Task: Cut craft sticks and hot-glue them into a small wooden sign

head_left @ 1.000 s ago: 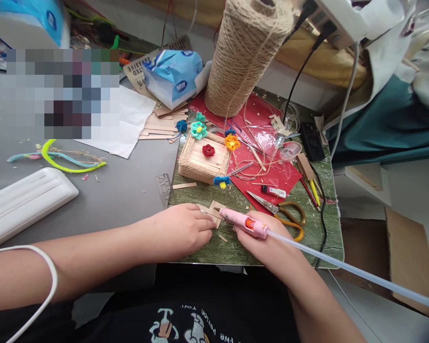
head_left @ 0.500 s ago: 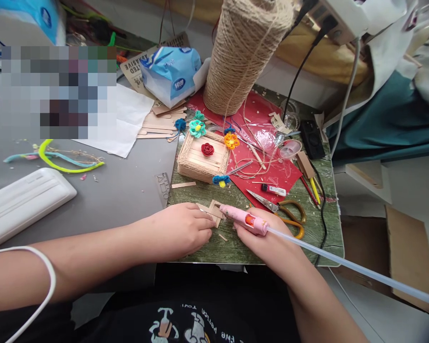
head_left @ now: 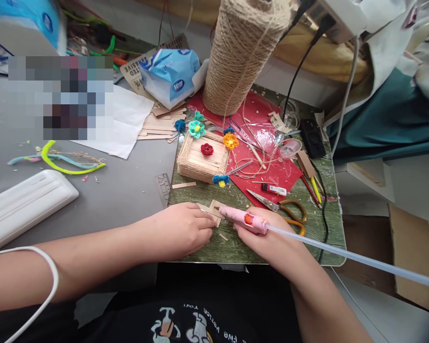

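In my right hand (head_left: pixel 262 228) is a pink hot glue gun (head_left: pixel 241 217), with a long translucent glue stick (head_left: pixel 343 252) running out of its back. Its nozzle points left, at or just above some small flat wooden stick pieces (head_left: pixel 215 209) that cross each other on the green board. My left hand (head_left: pixel 189 228) presses those pieces down with its fingertips; the fingers are partly hidden. Just beyond lies a square box (head_left: pixel 203 164) of wooden sticks wrapped in twine, with a red rose (head_left: pixel 207 149) in its middle and yarn flowers at its corners.
Scissors (head_left: pixel 282 206) with orange-brown handles lie close to my right hand. A tall twine spool (head_left: pixel 241 57) stands behind the box on red paper (head_left: pixel 286 174). A blue tissue pack (head_left: pixel 173 76) and craft sticks (head_left: pixel 160 125) sit farther back. A white case (head_left: pixel 32 205) is at left.
Both hands and the glue gun stay almost where they were. The glue stick's far end sits slightly higher, and the view has shifted a little.
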A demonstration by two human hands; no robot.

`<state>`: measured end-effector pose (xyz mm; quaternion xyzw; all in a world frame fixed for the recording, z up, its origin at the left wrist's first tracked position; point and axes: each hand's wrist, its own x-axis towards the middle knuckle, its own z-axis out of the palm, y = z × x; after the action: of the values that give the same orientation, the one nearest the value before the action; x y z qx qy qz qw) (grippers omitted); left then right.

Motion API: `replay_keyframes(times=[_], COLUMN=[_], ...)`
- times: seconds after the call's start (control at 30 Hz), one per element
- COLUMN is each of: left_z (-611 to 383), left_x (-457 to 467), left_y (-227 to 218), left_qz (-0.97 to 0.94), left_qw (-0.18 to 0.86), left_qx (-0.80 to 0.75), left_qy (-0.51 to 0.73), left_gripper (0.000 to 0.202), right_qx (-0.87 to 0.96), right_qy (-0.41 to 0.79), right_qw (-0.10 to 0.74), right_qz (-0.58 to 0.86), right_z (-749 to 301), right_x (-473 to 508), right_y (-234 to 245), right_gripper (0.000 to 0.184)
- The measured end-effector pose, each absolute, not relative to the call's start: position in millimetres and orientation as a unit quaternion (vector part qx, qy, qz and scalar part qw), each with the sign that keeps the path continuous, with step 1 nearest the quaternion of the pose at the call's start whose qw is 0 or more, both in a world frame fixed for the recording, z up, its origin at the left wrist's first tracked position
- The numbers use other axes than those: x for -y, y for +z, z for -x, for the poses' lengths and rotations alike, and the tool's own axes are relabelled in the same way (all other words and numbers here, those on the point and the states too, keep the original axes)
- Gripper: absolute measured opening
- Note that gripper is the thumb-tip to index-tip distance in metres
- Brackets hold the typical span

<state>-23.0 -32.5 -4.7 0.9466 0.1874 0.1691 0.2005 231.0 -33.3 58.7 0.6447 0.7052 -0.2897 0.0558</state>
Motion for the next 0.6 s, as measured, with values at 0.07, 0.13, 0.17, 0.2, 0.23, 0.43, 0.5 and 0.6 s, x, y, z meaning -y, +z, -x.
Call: replay_keyframes(times=[0.07,0.13,0.17,0.2,0.23,0.43,0.5,0.6], left_z=[23.1,23.4,23.6,23.7,23.8,23.4,23.2,23.1], left_x=[32.6,32.8,32.9,32.9,32.9,32.7,32.7,32.6], left_y=[-4.6,-4.7,-4.7,-4.8,-4.8,-5.8,-6.0,-5.1], left_qz=[-0.946,-0.946,-0.946,-0.946,-0.946,-0.944,-0.944,-0.944], left_qw=[0.202,0.202,0.202,0.201,0.199,0.196,0.197,0.197], left_qx=[-0.187,-0.188,-0.187,-0.186,-0.186,-0.188,-0.189,-0.188], left_qy=[0.171,0.172,0.172,0.172,0.173,0.187,0.187,0.183], left_gripper=[0.016,0.017,0.017,0.017,0.018,0.016,0.016,0.016], right_qx=[-0.707,-0.708,-0.709,-0.708,-0.707,-0.706,-0.708,-0.705], right_qy=[-0.289,-0.294,-0.296,-0.298,-0.300,-0.308,-0.309,-0.308], right_qw=[0.054,0.049,0.047,0.045,0.044,0.050,0.051,0.069], right_qz=[-0.643,-0.640,-0.639,-0.639,-0.639,-0.636,-0.633,-0.636], right_z=[-231.2,-231.2,-231.2,-231.3,-231.6,-233.0,-231.4,-227.1], right_x=[32.8,32.2,32.0,31.8,31.8,32.4,31.5,29.2], right_y=[58.6,59.1,59.4,59.6,59.7,59.3,60.1,63.0], right_gripper=[0.034,0.033,0.033,0.033,0.033,0.031,0.031,0.032])
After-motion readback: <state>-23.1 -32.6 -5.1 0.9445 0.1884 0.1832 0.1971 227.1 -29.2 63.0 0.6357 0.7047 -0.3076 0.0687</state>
